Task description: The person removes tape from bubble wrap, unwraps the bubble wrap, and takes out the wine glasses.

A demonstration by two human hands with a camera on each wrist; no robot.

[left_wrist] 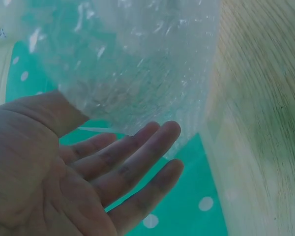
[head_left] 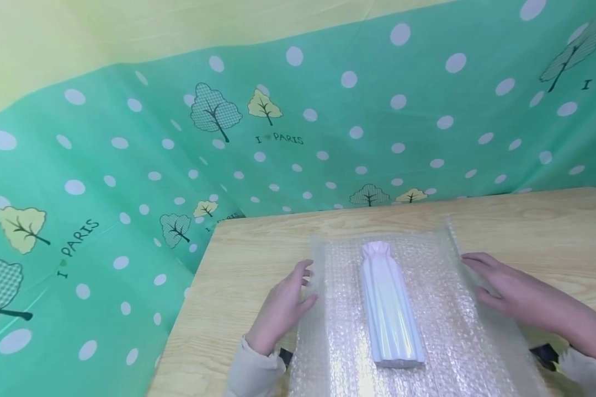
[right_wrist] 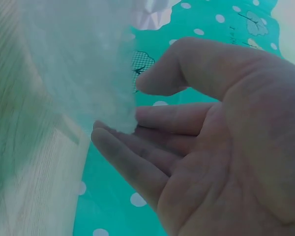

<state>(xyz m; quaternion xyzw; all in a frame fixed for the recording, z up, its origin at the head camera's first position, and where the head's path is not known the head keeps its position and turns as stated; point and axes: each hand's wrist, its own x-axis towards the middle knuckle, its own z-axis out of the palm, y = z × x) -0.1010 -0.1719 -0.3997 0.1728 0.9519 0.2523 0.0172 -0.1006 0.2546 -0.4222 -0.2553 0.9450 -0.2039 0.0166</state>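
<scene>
A pale, glossy fluted vase (head_left: 392, 309) lies on its side on a sheet of bubble wrap (head_left: 342, 331), its scalloped, pinkish mouth towards the back. At the sheet's left edge is my left hand (head_left: 284, 303), its fingers spread and loosely bent; the left wrist view has the wrap (left_wrist: 137, 64) between thumb and fingers without a pinch. Beside the raised right edge, my right hand (head_left: 514, 286) reaches in with thumb and fingers apart. In the right wrist view, its fingertips (right_wrist: 105, 137) touch the lower edge of the wrap (right_wrist: 83, 64).
The sheet lies on a light wooden table (head_left: 248, 259) and runs out of view at the front. Behind and left of the table hangs a green cloth (head_left: 298, 165) with white dots and printed trees. Dark straps (head_left: 545, 355) show near both wrists.
</scene>
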